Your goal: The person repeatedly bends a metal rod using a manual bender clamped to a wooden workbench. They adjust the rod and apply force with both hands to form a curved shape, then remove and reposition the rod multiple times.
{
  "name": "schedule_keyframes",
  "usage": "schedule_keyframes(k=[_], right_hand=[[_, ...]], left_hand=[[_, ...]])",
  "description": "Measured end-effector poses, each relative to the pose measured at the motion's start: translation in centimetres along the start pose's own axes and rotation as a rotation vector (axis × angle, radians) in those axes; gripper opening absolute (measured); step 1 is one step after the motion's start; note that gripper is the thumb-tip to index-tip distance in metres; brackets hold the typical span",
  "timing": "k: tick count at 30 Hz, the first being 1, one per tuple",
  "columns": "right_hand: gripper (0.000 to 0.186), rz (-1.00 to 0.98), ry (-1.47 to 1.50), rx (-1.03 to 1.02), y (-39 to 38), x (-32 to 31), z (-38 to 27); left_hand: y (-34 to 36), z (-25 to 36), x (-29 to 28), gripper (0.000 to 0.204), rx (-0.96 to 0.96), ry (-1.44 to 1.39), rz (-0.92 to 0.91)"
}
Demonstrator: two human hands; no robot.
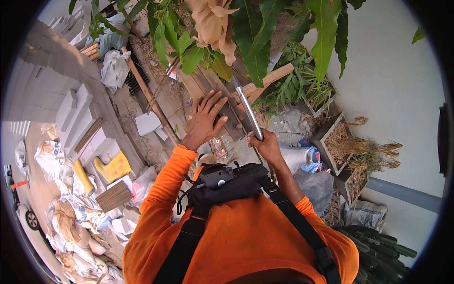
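My left hand (204,118) lies palm down with its fingers spread on a dark, weathered bar or board (232,124) beside lighter wooden planks (188,80). My right hand (268,147) is closed round the lower part of a silver metal tube (246,104), which slants up and away toward the leaves. A thin dark rod shows below my right fingers, and I cannot tell whether it is joined to the tube. The tube's far end is partly hidden behind the foliage.
Leafy branches (250,33) hang across the top. At left are stacked pale blocks (75,111), yellow rubber boots (113,165), sacks (71,227) and a parked car (26,213). At right stand planters (326,151) with dry plants, a grey wall (397,80) and cactus (388,255).
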State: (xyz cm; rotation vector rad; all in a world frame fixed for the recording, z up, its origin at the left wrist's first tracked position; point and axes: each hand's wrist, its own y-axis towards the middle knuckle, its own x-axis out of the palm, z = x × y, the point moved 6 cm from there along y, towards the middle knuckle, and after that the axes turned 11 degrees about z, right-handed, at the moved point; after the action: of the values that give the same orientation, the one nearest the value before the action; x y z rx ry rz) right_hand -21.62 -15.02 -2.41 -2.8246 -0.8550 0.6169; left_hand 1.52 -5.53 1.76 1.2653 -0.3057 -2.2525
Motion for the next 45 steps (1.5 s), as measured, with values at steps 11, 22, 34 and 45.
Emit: schedule_keyframes(k=[11, 22, 34, 45], right_hand=[[0.039, 0.030, -0.040, -0.057, -3.7, -15.3, 3.0], [0.051, 0.085, -0.521, -0.282, 2.2, -27.1, 5.8], [0.055, -0.104, -0.609, -0.545, 10.2, -27.1, -0.1], [0.055, 0.012, -0.823, -0.664, 7.5, -27.6, 1.0]], left_hand=[[-0.4, 1.2, 0.8, 0.052, 0.076, 0.171, 0.017], [-0.7, 2.3, 0.7, 0.046, 0.096, 0.195, 0.057], [-1.4, 2.7, 0.8, 0.044, 0.086, 0.259, 0.065], [-1.5, 2.2, 1.3, 0.045, 0.064, 0.261, 0.056]])
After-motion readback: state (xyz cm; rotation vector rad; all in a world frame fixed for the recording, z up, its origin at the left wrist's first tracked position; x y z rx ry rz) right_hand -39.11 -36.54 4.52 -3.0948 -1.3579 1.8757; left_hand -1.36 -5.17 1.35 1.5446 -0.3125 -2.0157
